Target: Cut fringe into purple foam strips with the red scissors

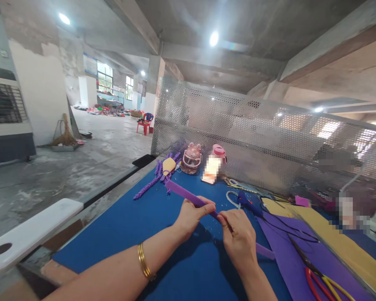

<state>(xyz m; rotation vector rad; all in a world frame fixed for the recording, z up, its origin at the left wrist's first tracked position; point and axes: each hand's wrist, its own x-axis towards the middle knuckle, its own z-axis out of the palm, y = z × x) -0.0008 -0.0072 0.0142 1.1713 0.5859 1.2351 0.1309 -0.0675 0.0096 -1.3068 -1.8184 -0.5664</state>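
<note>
Single head-worn view, directed forward and down over the blue tabletop [119, 238] from its near side. The left hand [192, 214] and right hand [238, 234], above the tabletop, lie close to the lens. The wide field also takes in the perforated metal panel [253, 138] beyond the tabletop, the concrete floor [113, 142] left of it and the ceiling [188, 21] high above it.

This seems to be a handicraft workshop, in a large hall under a bare concrete ceiling [253, 25]: before a perforated metal screen [238, 121], the blue worktable [122, 234] carries scissors [301, 253], a glue gun [250, 205] and a purple sheet [288, 267].
</note>
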